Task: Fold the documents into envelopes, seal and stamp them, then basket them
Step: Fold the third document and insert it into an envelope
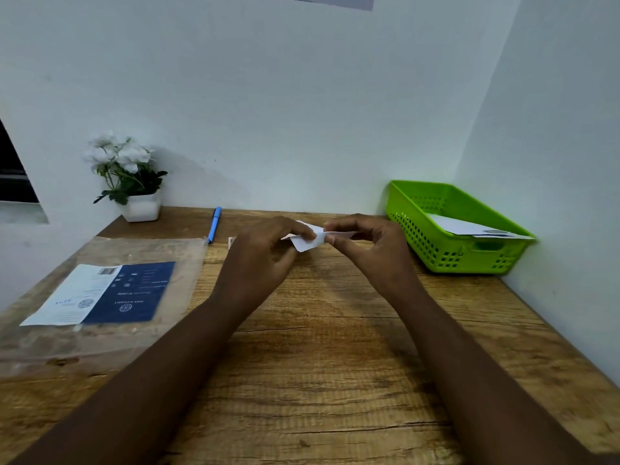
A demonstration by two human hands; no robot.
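Small white paper piece (307, 241) held above middle of brown wood-grain table (335, 364), pinched from both sides. Left hand (265, 253) grips its left end, fingers curled; right hand (365, 245) nips right end between thumb and forefinger. Bright green perforated plastic basket (432, 250) at right back corner, white envelopes (469, 226) lying inside. Blue pen (214, 223) just behind left hand. Clear plastic sleeve with navy-and-white printed sheet (104, 293) flat at left. White potted flowers (129, 176) at back left.
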